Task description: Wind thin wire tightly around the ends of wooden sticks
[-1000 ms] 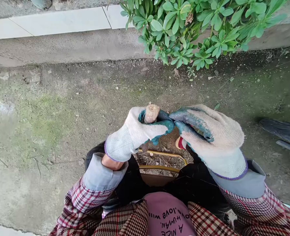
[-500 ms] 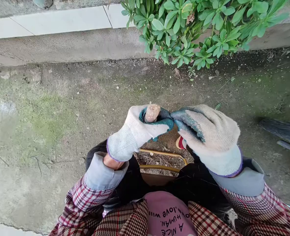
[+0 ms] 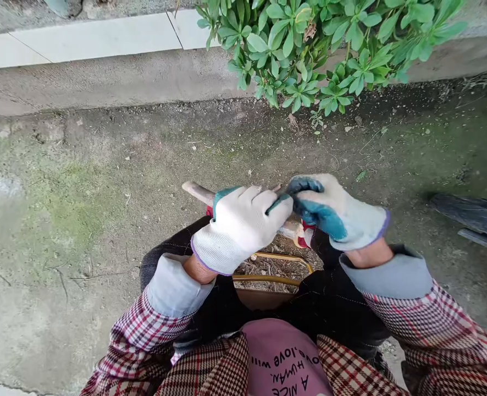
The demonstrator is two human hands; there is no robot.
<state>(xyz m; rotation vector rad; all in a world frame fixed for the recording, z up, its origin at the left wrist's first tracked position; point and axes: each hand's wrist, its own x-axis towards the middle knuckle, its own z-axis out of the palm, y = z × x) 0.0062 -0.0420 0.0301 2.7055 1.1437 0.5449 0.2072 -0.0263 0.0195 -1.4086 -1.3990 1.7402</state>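
Holding wooden handle (image 3: pixel 194 190) roughly level above the knees, bare end poking out to the left. Wrapped in left hand (image 3: pixel 239 225): full-fist grip, probably to steady it. Pinching with right hand (image 3: pixel 334 212) right beside the left thumb: narrow grip, fingertips (image 3: pixel 305 186) closed at the handle, can't tell on what. Just below, red-and-white piece (image 3: pixel 302 237). Under that, brass-coloured frame (image 3: pixel 268 280). Beyond, mossy ground (image 3: pixel 82 181) and leafy plant (image 3: pixel 309 49).

Soft flat daylight is lighting everything evenly, shadows barely showing; edges are bending fisheye-style, focus is looking sharp.
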